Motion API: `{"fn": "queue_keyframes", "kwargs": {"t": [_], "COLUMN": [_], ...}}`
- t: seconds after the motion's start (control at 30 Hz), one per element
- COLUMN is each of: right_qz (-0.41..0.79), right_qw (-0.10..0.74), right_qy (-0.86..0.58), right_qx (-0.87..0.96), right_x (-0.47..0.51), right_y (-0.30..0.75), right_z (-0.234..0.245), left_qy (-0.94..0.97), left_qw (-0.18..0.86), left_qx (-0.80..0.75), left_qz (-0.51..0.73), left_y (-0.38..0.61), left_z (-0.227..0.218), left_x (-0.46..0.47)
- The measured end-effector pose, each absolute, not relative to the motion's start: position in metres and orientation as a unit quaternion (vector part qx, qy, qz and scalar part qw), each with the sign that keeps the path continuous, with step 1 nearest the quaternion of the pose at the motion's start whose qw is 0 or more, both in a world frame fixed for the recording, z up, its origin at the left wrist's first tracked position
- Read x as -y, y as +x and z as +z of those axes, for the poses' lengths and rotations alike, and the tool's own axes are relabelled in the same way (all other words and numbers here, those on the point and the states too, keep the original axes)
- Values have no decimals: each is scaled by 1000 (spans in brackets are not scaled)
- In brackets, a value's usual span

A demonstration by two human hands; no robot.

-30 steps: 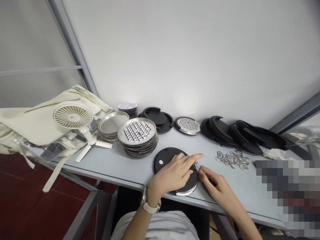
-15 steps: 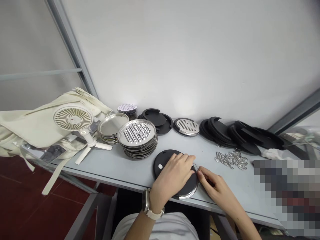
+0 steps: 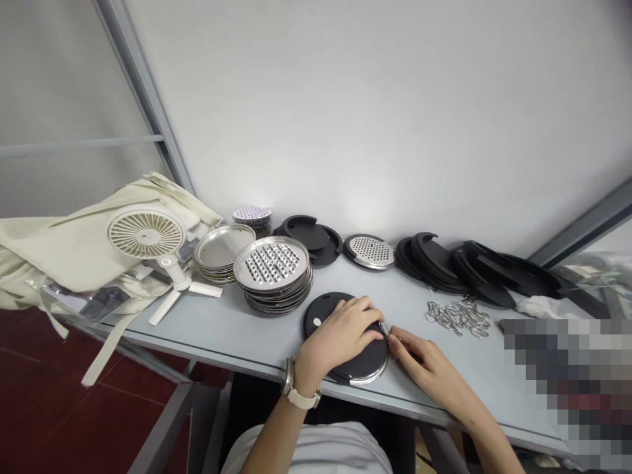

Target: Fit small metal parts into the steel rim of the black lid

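Observation:
In front of me on the table lies a black round holder [image 3: 320, 308] with a shiny metal rim along its lower right and a white dot on its left. My left hand [image 3: 342, 334] lies over it, its fingers curled and gripping toward the right side. At that right edge, my right hand [image 3: 419, 361] pinches a thin metal wire loop [image 3: 384, 328], partly hidden by the fingertips. Right of my hands sits a pile of similar metal wire loops [image 3: 459, 318]. A stack of round metal grater plates [image 3: 274, 263] stands to the left.
Plain metal discs [image 3: 224, 247] are stacked farther left, near a white fan [image 3: 147, 234] and a cream bag [image 3: 79, 243]. Along the wall lie black holders [image 3: 434, 260] and a round grater in a holder [image 3: 371, 251]. A pixelated area covers the lower right.
The black holder has turned slightly, its metal rim shifting left and up. My left hand has moved a little with it; my right hand keeps its pinch at the edge.

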State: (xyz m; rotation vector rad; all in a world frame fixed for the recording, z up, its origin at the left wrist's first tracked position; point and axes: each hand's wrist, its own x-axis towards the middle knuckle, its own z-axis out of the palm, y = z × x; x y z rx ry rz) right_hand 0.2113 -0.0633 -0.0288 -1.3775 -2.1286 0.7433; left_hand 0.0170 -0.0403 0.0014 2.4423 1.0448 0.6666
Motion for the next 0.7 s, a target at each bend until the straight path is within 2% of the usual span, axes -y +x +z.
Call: {"fn": "queue_keyframes", "kwargs": {"t": [0.17,0.7], "right_qz": [250,300], "right_qw": [247,278], "right_qy": [-519,-510], "right_qx": [779,757], "right_x": [62,65], "right_y": [213,215], "right_z": [-33,-36], "left_qy": [860,865], "left_qw": [197,196], "left_qx": [-400,-384], "left_qz": [249,258], "left_y": [19,19], "left_z": [-3,-6], "left_x": [44,43]}}
